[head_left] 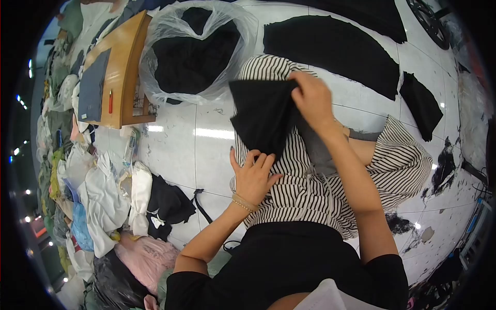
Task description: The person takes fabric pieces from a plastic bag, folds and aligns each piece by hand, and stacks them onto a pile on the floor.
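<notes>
A piece of black fabric (263,111) lies over my striped trousers (294,199), on my lap. My right hand (313,101) pinches its upper right corner between thumb and fingers. My left hand (253,175) rests at the fabric's lower edge, fingers spread over the cloth and the trousers, with a bracelet on the wrist. Just beyond my lap stands an open clear plastic bag (248,31) with black cloth (196,57) inside. Flat on the floor lie a large black fabric piece (330,49) and a smaller one (421,106).
A wooden table (129,62) at the upper left holds a dark folded cloth (94,85) and a red tool (110,101). Garments and plastic bags pile up along the left, with a pink bag (147,258) near my left elbow. A wheel (429,23) stands at the upper right.
</notes>
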A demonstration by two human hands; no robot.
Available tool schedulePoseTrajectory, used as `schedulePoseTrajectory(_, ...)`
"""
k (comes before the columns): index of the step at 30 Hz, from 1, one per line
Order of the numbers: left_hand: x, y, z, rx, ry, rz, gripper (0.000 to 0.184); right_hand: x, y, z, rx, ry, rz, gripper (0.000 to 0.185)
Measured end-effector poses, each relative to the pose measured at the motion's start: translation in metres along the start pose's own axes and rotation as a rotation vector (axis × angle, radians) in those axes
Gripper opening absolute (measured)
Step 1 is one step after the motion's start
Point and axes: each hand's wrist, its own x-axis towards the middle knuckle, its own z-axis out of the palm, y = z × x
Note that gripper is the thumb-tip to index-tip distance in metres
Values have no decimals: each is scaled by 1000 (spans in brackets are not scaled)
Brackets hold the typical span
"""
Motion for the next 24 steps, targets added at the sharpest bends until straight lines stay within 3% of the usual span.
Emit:
schedulePoseTrajectory(2,7,-10,-8,141,112,-13,33,11,1,-20,34,-3,152,18)
schedulePoseTrajectory(5,36,-33,-33,261,291,40,26,26,23,-57,-16,-205,302,21)
schedulePoseTrajectory(8,83,-59,-85,409,462,64,18,64,27,-85,212,-260,429,27)
schedulePoseTrajectory(13,123,-50,-140,572,644,77,24,95,10,-118,238,-144,359,32)
schedulePoseTrajectory(15,108,-45,-134,531,584,56,33,73,11,-123,157,-35,171,30)
schedulePoseTrajectory(17,83,-48,-102,461,460,52,39,29,3,-118,138,10,142,28)
schedulePoseTrajectory(19,51,-51,-62,385,308,7,46,-27,-5,-116,-85,-210,219,28)
schedulePoseTrajectory(21,16,-53,-25,336,94,-60,52,-75,-6,-104,-78,-332,194,28)
schedulePoseTrajectory(24,-15,-54,4,288,-29,-100,51,-125,-11,-93,-84,-450,285,29)
